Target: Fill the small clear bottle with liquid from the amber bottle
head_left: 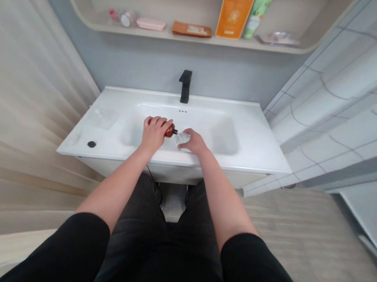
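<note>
Over the white sink basin (pixel 225 140), my left hand (pixel 154 131) is wrapped round a reddish-brown bottle (pixel 169 131). The bottle lies tilted on its side, its dark neck pointing right. My right hand (pixel 193 142) grips a small clear cup (pixel 182 139) just beside the bottle's mouth. Whether neck and cup touch, and whether any liquid passes between them, is too small to make out. On the left of the counter rests a small round black cap (pixel 91 144).
A black faucet (pixel 185 86) rises behind the basin. Above it, a shelf (pixel 145 32) holds an orange pouch (pixel 235 13), a green tube (pixel 258 12), a pink case (pixel 151 24) and other small items. A faint clear object (pixel 107 118) lies on the counter's left.
</note>
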`<state>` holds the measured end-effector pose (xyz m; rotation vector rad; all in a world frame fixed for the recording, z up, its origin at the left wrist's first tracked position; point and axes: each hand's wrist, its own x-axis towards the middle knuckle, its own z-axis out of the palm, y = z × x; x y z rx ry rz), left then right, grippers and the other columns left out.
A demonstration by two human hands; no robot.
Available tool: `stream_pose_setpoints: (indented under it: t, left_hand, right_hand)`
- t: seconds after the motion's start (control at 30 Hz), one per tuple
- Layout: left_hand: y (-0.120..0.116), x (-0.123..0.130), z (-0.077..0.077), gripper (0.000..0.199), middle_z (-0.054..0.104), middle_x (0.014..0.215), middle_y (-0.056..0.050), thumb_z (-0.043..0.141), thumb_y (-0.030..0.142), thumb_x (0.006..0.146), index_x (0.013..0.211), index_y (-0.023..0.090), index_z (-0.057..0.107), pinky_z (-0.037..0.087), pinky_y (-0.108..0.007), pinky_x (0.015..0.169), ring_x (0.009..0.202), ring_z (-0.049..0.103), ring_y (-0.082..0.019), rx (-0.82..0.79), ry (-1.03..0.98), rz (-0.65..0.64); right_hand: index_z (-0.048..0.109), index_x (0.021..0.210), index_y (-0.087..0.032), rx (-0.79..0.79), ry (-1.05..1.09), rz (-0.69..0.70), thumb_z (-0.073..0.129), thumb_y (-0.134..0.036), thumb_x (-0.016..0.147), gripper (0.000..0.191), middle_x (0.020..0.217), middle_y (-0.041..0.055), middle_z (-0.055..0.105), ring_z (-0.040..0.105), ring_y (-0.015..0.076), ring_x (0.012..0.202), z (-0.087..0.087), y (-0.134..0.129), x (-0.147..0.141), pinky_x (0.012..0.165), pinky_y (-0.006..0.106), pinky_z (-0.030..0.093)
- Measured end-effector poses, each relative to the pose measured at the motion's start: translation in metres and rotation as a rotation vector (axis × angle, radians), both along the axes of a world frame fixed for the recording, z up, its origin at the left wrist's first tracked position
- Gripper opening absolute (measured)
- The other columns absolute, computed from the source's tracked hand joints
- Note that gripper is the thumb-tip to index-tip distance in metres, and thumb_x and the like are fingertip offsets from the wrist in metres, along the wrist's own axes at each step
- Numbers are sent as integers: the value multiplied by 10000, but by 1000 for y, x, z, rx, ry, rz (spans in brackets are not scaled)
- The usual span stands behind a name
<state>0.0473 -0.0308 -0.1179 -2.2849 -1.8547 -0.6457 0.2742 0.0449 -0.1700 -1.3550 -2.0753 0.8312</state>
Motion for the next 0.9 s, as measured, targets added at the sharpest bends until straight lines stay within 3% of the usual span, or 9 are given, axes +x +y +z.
stream_pose_setpoints:
  t: [0.57,0.73,0.9]
  left_hand:
    - [0,1,0,620,677,1572,-158,490,180,1035,1629,314,608,272,-626,1287,1504,523,-382,-12,8,15]
    - [2,2,-3,606,682,1567,-192,601,235,1010,1616,252,604,359,-595,1240,1450,589,-403,-44,0,71]
    - [7,3,-8,679,717,1498,-191,776,400,941,1568,227,582,543,-481,1083,1320,703,-402,-98,-103,198]
  right_hand:
    - [716,1290,-231,-6,23,-3,1041,-301,594,772,1250,65,798,750,296,1159,0,0,1,1085,434,574]
    - [701,1284,-231,-26,61,-18,1039,-322,585,781,1195,44,795,745,281,1108,-1,1,1,1059,420,579]
    - [678,1263,-243,-38,150,-28,1009,-354,613,738,1099,15,783,729,255,1009,3,-2,2,994,403,592]
